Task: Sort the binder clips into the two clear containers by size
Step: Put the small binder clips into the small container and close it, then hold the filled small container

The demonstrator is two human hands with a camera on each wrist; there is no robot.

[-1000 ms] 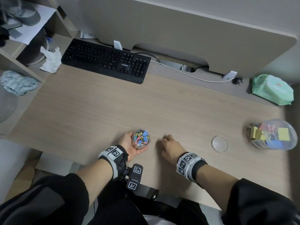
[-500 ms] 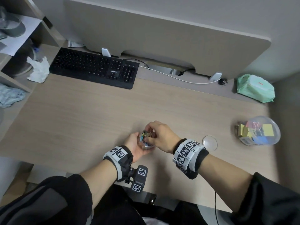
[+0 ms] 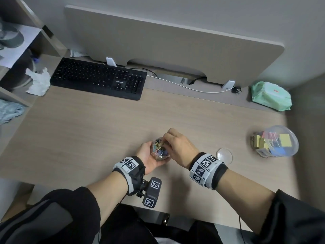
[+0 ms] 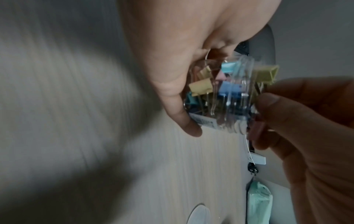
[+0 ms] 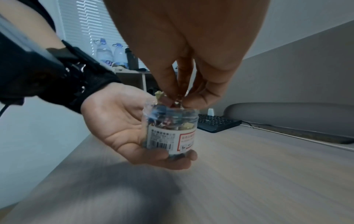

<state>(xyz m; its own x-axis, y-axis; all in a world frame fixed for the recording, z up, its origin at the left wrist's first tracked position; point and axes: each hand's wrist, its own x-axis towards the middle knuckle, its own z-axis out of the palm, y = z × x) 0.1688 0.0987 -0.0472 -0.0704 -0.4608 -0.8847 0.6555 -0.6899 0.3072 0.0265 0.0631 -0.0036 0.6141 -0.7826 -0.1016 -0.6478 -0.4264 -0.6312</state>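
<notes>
- The left hand point(image 3: 148, 156) cups the small clear container point(image 3: 160, 150) from the side and below, fingers curled round its wall, just above the desk point(image 3: 88, 129) near its front edge.
- The right hand point(image 3: 178, 147) reaches over the container's open mouth, its fingertips point(image 5: 173, 94) drawn together in a narrow pinch on the small binder clips point(image 4: 226, 89) at the top of the pile.
- Only the right wrist view shows the printed label point(image 5: 170, 140) with a barcode and red frame on the container's side, and the left palm under its base.
- Only the left wrist view shows single clips through the wall: yellow, blue, pink and teal; a yellow clip point(image 4: 265, 74) sticks out past the rim, beside the right thumb.
- Only the head view shows the large clear container point(image 3: 276, 141), lying on its side well apart to the right with bigger clips inside, and a round clear lid point(image 3: 224, 155) flat on the desk between it and the right wrist.
- The desk is pale wood-grain. A black keyboard point(image 3: 99, 79) lies at its back left, and a white cable point(image 3: 184, 86) runs along the grey panel behind.
- A green wipes pack point(image 3: 270, 95) sits at the back right, and crumpled white tissue point(image 3: 39, 81) left of the keyboard.
- The right wrist view shows window blinds and water bottles point(image 5: 111, 53) on shelving beyond the left arm.
</notes>
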